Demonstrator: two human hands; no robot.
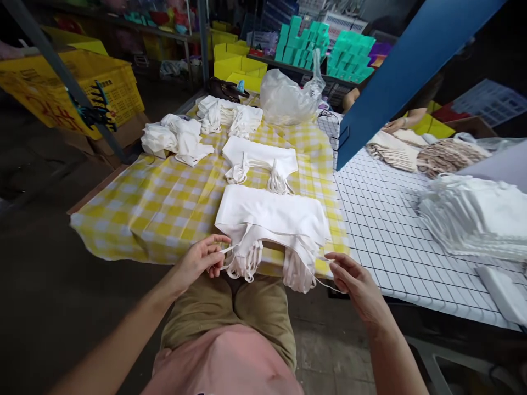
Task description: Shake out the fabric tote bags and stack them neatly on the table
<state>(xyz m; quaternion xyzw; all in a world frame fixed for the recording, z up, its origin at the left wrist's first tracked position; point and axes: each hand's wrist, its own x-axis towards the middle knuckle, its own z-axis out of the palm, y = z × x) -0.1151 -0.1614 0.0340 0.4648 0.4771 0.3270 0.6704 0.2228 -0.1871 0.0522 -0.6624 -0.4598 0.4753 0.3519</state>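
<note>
The hands are well apart at the near edge of the table [156, 211], each pinched on a strap of the near white stack [272, 211]. The left hand [206, 257] grips a left strap [229, 248] between thumb and fingers; the right hand [357, 282] holds a right strap [325, 258] at its fingertips, beyond the stack's right side. The stack lies flat along the near edge, its bunched loops [298, 269] hanging over it towards the person's lap. A broad stretch of yellow checked cloth shows left of this stack, with only a narrow strip on its right before the gridded white surface [370, 230]. Just beyond lies a smaller white stack [259, 149]; white bundles [175, 137] sit at far left, and a plastic bag [288, 99] stands at the far end. A blue post [403, 77] slants over the right side.
</note>
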